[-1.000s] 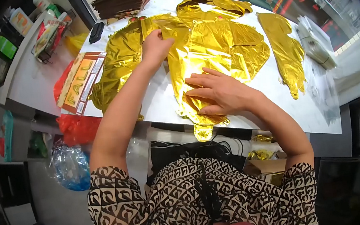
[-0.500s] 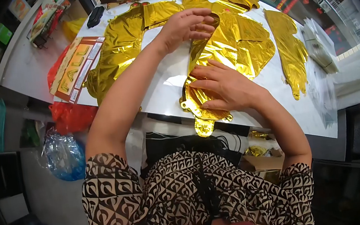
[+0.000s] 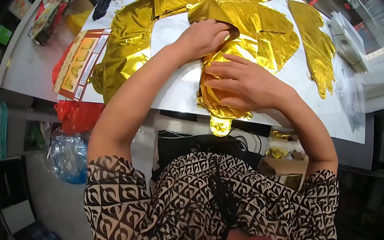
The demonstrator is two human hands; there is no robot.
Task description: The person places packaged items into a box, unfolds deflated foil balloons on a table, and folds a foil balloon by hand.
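Since half a second ago, we have drawn our left hand (image 3: 203,38) nearer, folding the top of the gold foil balloon (image 3: 225,75) down. Its grip is closed on the folded foil. Our right hand (image 3: 245,83) lies flat on the balloon, fingers spread, pinching nothing. That balloon lies at the near edge of the table (image 3: 176,86), its tail overhanging. More foil balloons (image 3: 127,44) cover the far side.

White table (image 3: 176,93), grey floor (image 3: 51,204), shelves (image 3: 0,138) at left
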